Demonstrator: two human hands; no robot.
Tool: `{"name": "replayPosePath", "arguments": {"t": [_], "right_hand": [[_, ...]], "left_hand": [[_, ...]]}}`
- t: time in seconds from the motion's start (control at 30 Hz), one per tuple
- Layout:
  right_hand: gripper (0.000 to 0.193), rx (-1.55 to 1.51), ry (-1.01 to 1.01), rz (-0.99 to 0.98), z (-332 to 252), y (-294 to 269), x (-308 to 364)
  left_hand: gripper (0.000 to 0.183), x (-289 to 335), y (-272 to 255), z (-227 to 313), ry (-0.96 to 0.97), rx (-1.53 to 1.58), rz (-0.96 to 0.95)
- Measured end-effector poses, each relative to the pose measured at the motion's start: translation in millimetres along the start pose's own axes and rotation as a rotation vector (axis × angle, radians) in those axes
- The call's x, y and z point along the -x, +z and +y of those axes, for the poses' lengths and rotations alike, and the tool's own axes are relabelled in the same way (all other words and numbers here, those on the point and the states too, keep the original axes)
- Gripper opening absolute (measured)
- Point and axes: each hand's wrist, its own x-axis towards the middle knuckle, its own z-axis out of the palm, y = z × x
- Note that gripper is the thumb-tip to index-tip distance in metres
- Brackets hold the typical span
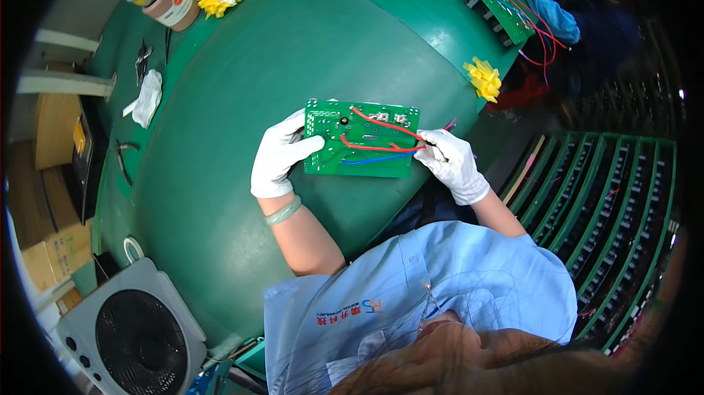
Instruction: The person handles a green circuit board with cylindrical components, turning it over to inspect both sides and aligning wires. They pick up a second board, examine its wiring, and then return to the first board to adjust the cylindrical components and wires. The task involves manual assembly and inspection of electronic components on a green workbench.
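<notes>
On the green surface [293, 36], far along its left edge, stands a lidded jar [173, 8] with a yellow bundle [217, 0] beside it. Nearer on that edge lie a dark tool [143, 60] and crumpled white item [149, 97]; a second yellow bundle [483, 80] lies by the right edge.

A green workbench [396, 10] fills the middle, between green racks [606, 201] at right and cardboard boxes [70, 250] at left.

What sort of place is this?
Probably an electronics assembly workshop: a wired green circuit board in hand, a second wired board by a co-worker's sleeve, and a slotted green rack.
</notes>
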Motion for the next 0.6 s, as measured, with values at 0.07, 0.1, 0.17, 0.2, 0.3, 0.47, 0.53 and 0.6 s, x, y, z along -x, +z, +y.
{"name": "replayPosePath", "arguments": {"t": [0.07, 0.1, 0.17, 0.2, 0.3, 0.47, 0.53, 0.6], "right_hand": [[0.038, -0.006, -0.018, 0.037, 3.1, 5.1, 2.1], [0.037, -0.009, -0.029, 0.054, 5.0, 8.3, 2.2], [0.036, 0.013, -0.129, 0.131, 7.6, 14.3, 1.4], [0.036, 0.034, -0.150, 0.144, 7.6, 14.9, 3.0], [0.037, 0.084, -0.205, 0.196, 15.0, 20.6, 10.0], [0.040, 0.150, -0.234, 0.213, 23.5, 26.2, 17.9], [0.039, 0.177, -0.229, 0.240, 24.9, 29.3, 19.0], [0.038, 0.183, -0.222, 0.257, 24.7, 31.4, 18.9]], "left_hand": [[0.057, 0.9, -0.2, -2.4, -0.016, 0.014, 0.018], [0.059, 1.4, 0.7, -2.3, -0.023, 0.020, 0.029], [0.060, 1.6, 3.0, -0.4, -0.013, -0.005, 0.040], [0.060, 1.3, 3.1, -1.6, -0.006, -0.017, 0.038], [0.056, 0.2, 2.6, -4.6, -0.038, 0.001, 0.052], [0.050, -0.2, -1.2, -6.5, -0.085, 0.011, 0.047], [0.049, -1.6, -1.1, -6.6, -0.089, -0.009, 0.048], [0.049, -1.9, 1.0, -5.9, -0.093, -0.021, 0.059]]}}
